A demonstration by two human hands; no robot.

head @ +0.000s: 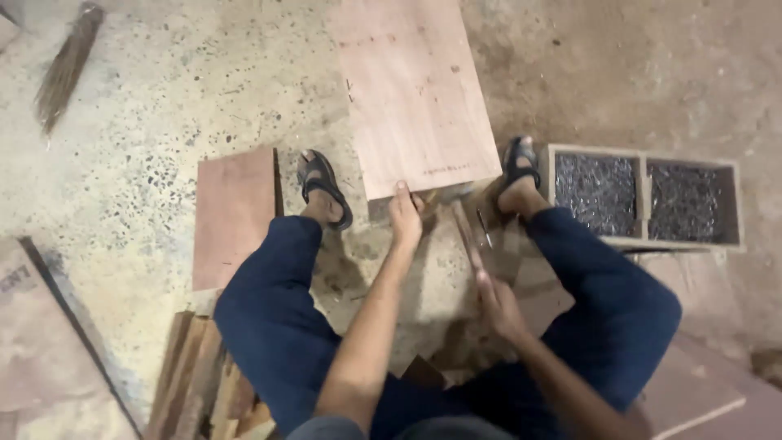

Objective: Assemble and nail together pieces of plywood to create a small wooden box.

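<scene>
Here the plywood board point(415, 94) lies flat on the floor point(163, 98) between my feet. My left grip point(405, 216) presses on its near edge, fingers together; my right grip point(498, 305) is clamped on a hammer point(466, 232).

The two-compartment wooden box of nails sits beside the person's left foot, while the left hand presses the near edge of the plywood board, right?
Not quite: the head view shows the two-compartment wooden box of nails beside the right foot. The left hand does press the plywood board.
</scene>
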